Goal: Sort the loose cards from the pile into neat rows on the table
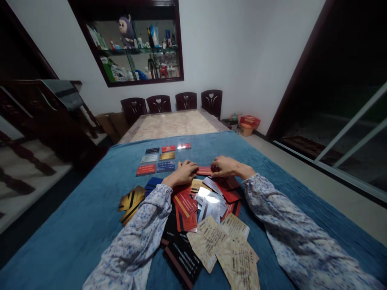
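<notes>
Between my two hands lies a small stack of red cards, low over the blue cloth. My left hand grips its left end with curled fingers, and my right hand has closed round the right end. Below them spreads a loose pile: red cards, silver cards, a gold card, black cards and beige patterned cards. Left of my left forearm are gold cards with dark stripes and blue cards, partly hidden by the sleeve.
Farther off, several cards stand in neat rows, among them a red card, a blue card and a gold card. A blue cloth covers the near table; its marble-like top shows beyond. Dark chairs line the far end.
</notes>
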Available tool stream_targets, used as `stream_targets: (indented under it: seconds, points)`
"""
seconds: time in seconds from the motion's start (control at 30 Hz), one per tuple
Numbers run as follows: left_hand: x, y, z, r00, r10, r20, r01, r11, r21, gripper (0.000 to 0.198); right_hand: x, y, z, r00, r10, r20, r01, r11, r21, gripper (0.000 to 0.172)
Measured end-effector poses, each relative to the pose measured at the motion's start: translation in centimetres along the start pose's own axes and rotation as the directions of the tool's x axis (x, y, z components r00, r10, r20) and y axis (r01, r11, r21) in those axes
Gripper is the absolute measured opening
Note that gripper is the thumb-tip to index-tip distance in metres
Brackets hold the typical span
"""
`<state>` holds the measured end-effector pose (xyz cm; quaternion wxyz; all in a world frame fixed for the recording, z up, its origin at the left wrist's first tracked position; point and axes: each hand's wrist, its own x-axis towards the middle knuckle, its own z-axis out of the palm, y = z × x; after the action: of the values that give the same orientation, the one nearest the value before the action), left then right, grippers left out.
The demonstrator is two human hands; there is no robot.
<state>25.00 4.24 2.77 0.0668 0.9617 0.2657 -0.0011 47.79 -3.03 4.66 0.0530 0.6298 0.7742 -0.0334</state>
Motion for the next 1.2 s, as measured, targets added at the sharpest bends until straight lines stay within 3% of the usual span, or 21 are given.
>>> stream_targets:
  seconds: [0.57, 1.2]
  points:
    - [0.5, -0.4, 0.6, 1.0, 0.008, -0.028, -0.009, 0.998, -0.063, 0.031, 0.4, 0.2, 0.7, 0.997, -0.077, -0.01, 0.077, 0.997, 0.019, 0.031]
    - [0.6, -2.0, 1.0, 0.967, 0.219, -0.134, -0.221, 0.975, -0.005, 0.023, -0.4, -0.7, -0.3, 0.997, -0.079, -0.019, 0.08, 0.996, 0.046, 0.031]
